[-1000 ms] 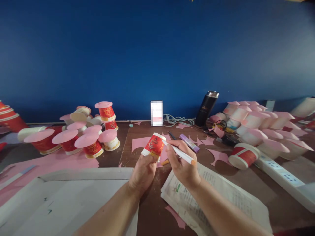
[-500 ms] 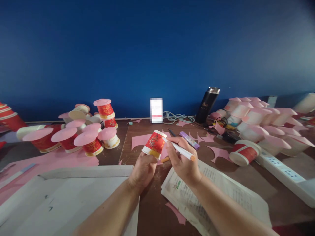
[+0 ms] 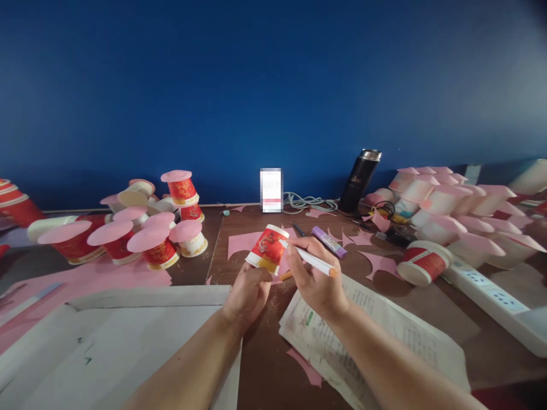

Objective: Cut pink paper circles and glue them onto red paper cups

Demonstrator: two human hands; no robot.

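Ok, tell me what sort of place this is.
Probably a craft workspace, home or workshop unclear: cut pink paper scraps lie about, paper cups topped with pink discs stand at left, and the right hand holds a white pen-like tool.

Brown tbl (image 3: 256,364), scratched wood-look top, v. cluttered from where I'm stood. L side: cups w/ pink discs (image 3: 154,247) on top, approx. a dozen, some tipped over; pink sheet (image 3: 141,273) in front, then shallow white tray (image 3: 141,353), part out of view. Back edge, mid: upright lit screen (image 3: 271,191), blurred; coiled pale cable (image 3: 310,203) next to it, then blk bottle (image 3: 360,183). Ctr: misc. pink offcuts (image 3: 379,264) & purple tube (image 3: 329,242). R side: pale cups w/ pink tops (image 3: 450,200), bunched; loose red/white cup (image 3: 427,263) beside white pwr strip (image 3: 491,296). Near edge, R of ctr: printed papers (image 3: 401,330), creased.
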